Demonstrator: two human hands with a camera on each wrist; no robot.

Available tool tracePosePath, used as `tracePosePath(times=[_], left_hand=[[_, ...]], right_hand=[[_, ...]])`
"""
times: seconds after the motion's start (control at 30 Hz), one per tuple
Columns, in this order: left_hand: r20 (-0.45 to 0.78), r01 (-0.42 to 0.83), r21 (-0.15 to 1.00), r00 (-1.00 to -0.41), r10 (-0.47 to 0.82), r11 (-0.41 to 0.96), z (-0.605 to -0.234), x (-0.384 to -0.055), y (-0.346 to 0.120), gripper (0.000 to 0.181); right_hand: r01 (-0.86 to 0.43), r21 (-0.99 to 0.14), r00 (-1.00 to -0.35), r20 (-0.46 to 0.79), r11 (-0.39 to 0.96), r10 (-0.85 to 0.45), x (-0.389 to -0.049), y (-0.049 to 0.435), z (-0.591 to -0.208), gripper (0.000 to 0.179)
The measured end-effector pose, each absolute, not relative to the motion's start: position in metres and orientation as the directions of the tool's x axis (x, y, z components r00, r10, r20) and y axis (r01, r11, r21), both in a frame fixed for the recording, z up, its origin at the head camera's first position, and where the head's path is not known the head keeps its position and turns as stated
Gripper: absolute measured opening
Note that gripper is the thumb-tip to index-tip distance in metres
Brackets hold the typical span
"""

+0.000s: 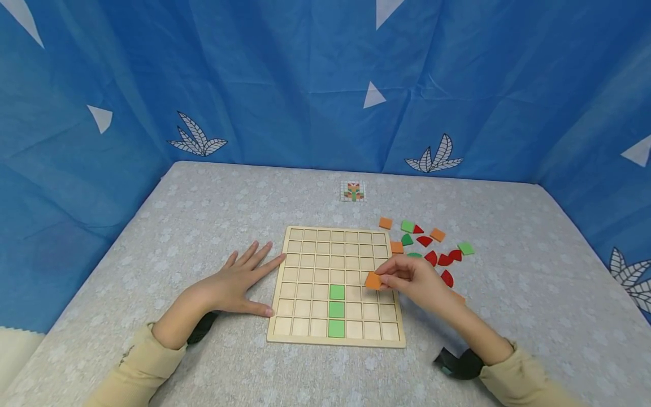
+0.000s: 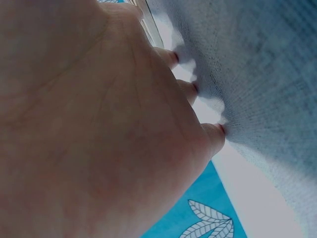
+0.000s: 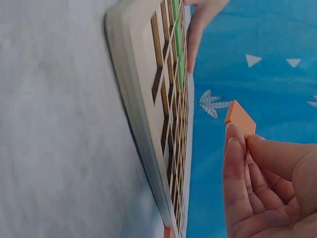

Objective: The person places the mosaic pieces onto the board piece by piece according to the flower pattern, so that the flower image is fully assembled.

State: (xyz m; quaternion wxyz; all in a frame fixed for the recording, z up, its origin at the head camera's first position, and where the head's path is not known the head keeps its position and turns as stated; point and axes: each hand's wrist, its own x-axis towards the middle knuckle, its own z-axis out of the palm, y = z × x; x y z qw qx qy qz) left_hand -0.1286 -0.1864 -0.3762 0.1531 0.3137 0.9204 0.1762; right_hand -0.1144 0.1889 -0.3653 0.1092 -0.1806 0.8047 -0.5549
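Observation:
A wooden grid board lies on the table, with three light green square tiles stacked in one column of its lower cells. Over the right part of the board, my right hand pinches an orange square tile between thumb and fingertips. The right wrist view shows that tile held up by one edge, above the board's surface. My left hand lies spread on the table at the board's left side, thumb and index fingertip right at the rim. Its fingertips press on the cloth in the left wrist view.
Right of the board lie loose pieces: orange squares, light green squares, red quarter-round pieces and dark green ones. Behind the board is a small pattern card. Blue curtains enclose the table's back and sides.

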Motion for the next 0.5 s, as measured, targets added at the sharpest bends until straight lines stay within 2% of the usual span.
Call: tracePosePath(times=[0.5], left_hand=[[-0.181,0.516,0.417,-0.759,0.625,0.748,-0.377,-0.129,-0.187,0.102]], right_hand=[[-0.157,-0.938,-0.881,-0.009,0.310,-0.473,-0.105,0.168,-0.385,0.010]])
